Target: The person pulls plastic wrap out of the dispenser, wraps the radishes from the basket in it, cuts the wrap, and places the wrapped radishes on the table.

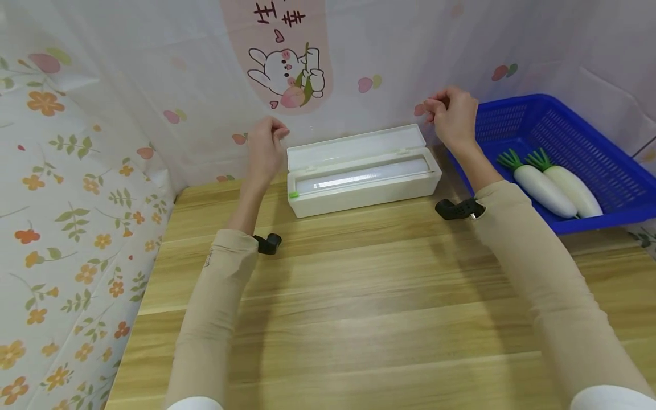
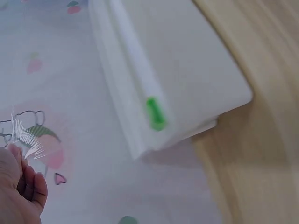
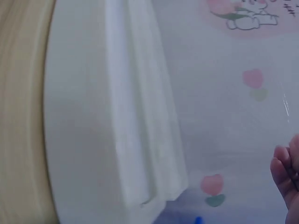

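Clear cling film [image 2: 29,140] shows as bright creases at the left hand [image 2: 21,186], whose thumb and fingers pinch it in the left wrist view. In the head view the left hand [image 1: 265,147] is raised at the left end of a white cling film dispenser [image 1: 366,196]. Off its right end, and higher, is the right hand [image 1: 455,118], thumb and fingertips pinched together. A faint film glint [image 3: 286,108] appears above the right hand [image 3: 288,175] in the right wrist view. The dispenser's lid [image 1: 356,148] is up, with a film roll [image 1: 364,173] inside and a green slider [image 1: 293,195] at the left front.
To the right stands a blue plastic basket [image 1: 610,223] holding two white radishes with green tops [image 1: 545,191] [image 1: 574,185]. A patterned sheet [image 1: 195,68] covers the wall behind the wooden table [image 1: 359,296]. Black wrist cameras [image 1: 269,244] [image 1: 458,209] sit on both sleeves.
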